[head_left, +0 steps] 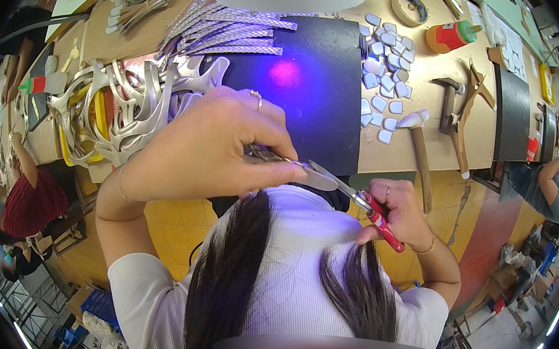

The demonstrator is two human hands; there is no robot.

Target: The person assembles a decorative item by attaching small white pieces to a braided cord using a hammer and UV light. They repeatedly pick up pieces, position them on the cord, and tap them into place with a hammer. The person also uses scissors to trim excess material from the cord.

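The left hand pinches a thin silver strip in closed fingers, close above the lap, while the right hand grips red-handled scissors, blades meeting the strip's end. If the strip twists in that pinch, the cut could wander or nick a fingertip.

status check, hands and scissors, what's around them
Left hand pinching a small silvery piece at the blades. Right hand gripping red-handled scissors. Black mat beyond, hammer beside it; nothing between the hands.
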